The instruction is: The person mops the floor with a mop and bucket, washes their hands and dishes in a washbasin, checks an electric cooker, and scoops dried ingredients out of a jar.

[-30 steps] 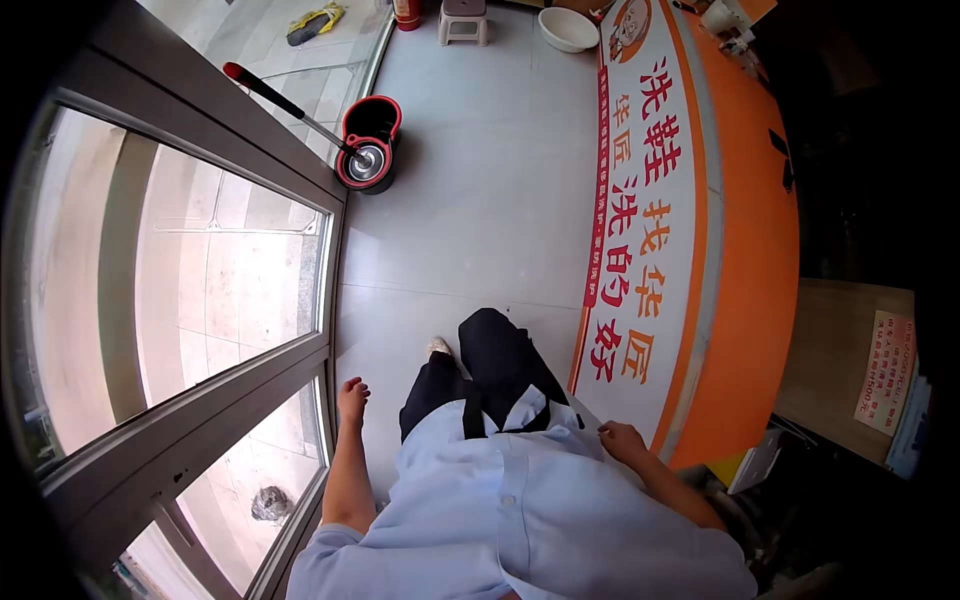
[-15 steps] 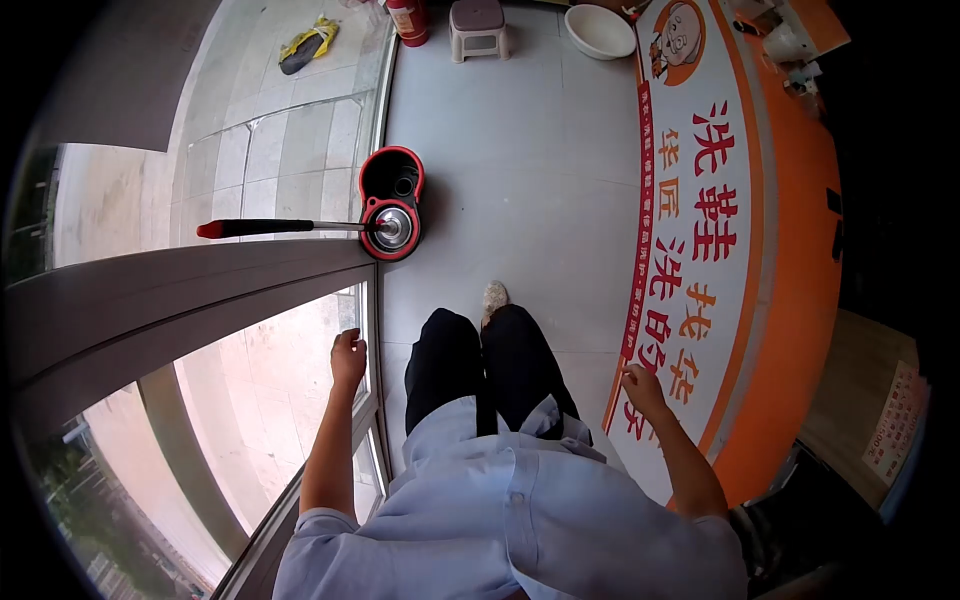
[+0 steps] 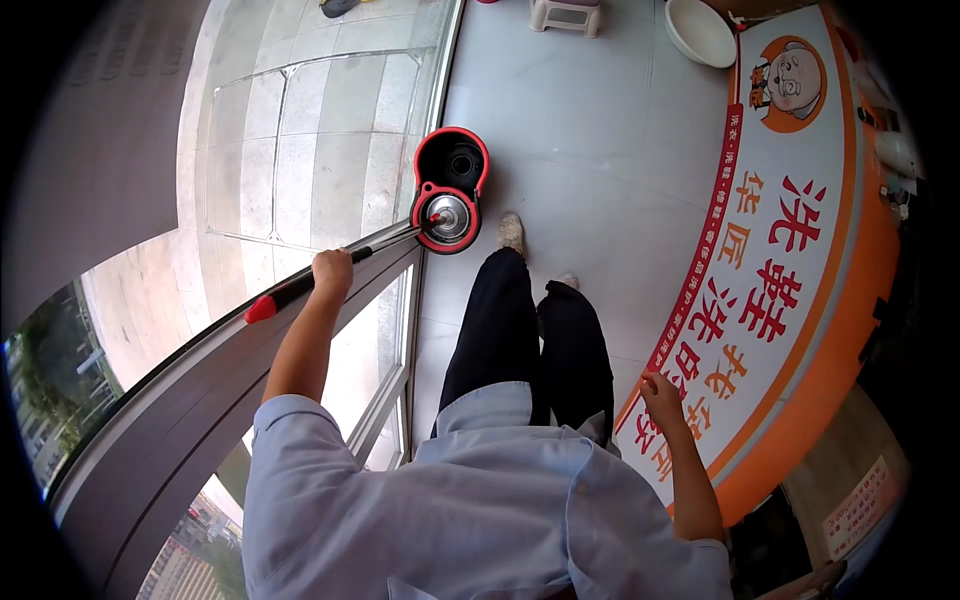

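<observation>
My left hand (image 3: 333,270) is closed around the black grip of a mop (image 3: 292,290) with a red end cap. The mop's metal shaft slants down into the round metal spin basket (image 3: 447,219) of a red-and-black mop bucket (image 3: 484,163). The bucket's other compartment is dark inside, and the mop's head is hard to make out. My right hand (image 3: 661,394) hangs at my right side near the lettered counter front, its fingers loosely bent and apart, with nothing visible in it.
A glass door frame (image 3: 408,350) runs along my left. On my right curves an orange-and-white counter (image 3: 745,290). Ahead on the grey floor (image 3: 570,140) stand a small stool (image 3: 566,14) and a white basin (image 3: 700,33).
My left hand has reached forward and taken hold of the mop handle, which has swung toward me. I have stepped closer to the bucket. My right hand remains low at my side.
</observation>
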The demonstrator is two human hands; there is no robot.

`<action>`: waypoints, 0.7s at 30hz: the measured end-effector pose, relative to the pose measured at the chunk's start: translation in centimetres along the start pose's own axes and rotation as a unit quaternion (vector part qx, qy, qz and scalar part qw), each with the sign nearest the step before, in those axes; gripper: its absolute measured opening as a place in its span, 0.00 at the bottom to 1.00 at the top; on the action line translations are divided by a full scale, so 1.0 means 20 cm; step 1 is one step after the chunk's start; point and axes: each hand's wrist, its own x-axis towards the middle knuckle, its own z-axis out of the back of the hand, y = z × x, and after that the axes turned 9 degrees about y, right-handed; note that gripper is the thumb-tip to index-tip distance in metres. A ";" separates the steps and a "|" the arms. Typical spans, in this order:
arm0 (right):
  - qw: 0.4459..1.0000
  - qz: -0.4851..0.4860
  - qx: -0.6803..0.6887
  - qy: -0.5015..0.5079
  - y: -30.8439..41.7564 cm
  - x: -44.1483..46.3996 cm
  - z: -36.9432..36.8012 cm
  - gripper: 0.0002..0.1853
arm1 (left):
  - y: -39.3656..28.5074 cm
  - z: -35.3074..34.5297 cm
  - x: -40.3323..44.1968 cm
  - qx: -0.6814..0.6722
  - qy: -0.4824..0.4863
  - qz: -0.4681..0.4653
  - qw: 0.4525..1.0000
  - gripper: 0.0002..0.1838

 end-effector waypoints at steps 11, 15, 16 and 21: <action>0.973 0.220 -0.073 0.019 0.47 0.52 0.04 0.11 | 0.13 0.58 -1.39 -0.054 -0.045 0.113 0.991 0.03; 0.954 0.271 -0.117 0.051 0.61 0.56 0.03 0.10 | 0.09 0.70 -1.91 -0.104 -0.025 0.186 0.977 0.14; 0.950 0.283 -0.113 0.068 0.64 0.54 0.00 0.10 | 0.11 0.70 -2.04 -0.090 -0.058 0.191 0.976 0.15; 0.907 0.327 -0.090 0.248 0.76 0.32 -0.23 0.15 | -0.04 0.78 -2.67 -0.118 -0.086 0.279 0.949 0.22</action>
